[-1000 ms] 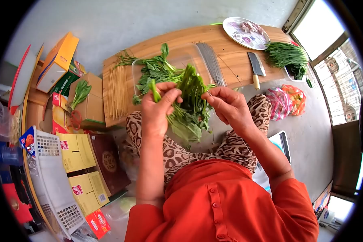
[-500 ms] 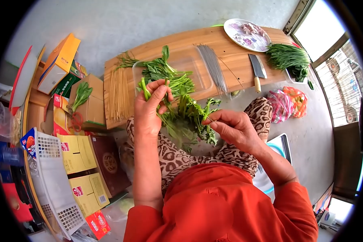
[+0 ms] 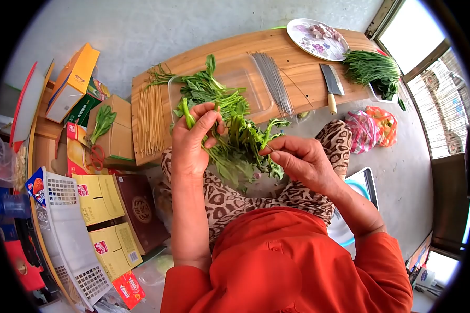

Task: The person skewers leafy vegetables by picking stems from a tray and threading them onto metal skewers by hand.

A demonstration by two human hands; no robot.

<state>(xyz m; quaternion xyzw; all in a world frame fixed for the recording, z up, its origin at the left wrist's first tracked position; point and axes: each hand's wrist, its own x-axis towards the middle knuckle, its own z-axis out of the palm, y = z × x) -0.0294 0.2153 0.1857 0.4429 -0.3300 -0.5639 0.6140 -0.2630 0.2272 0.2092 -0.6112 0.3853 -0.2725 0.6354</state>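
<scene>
My left hand (image 3: 196, 138) is closed around the pale stems of a leafy green (image 3: 188, 113), thumb pressed against the fingers. My right hand (image 3: 304, 160) pinches the end of a thin skewer (image 3: 269, 148), whose length is mostly hidden among greens. Between both hands hangs a cluster of leafy greens (image 3: 250, 138), apparently threaded on the skewer, above my lap. Just beyond, a clear plastic tray (image 3: 258, 94) on the wooden table (image 3: 193, 57) holds more leafy greens (image 3: 201, 86).
Bamboo skewers (image 3: 150, 120) lie left of the tray, metal skewers (image 3: 274, 81) right of it. A cleaver (image 3: 331, 83), a plate of meat (image 3: 305, 41) and long thin greens (image 3: 368, 68) are farther right. Plastic bags (image 3: 363, 133) sit on the floor; boxes (image 3: 96, 198) stand at left.
The view has shifted slightly, so the table appears a little higher. Both hands keep their grips, and the greens between them have moved very little.
</scene>
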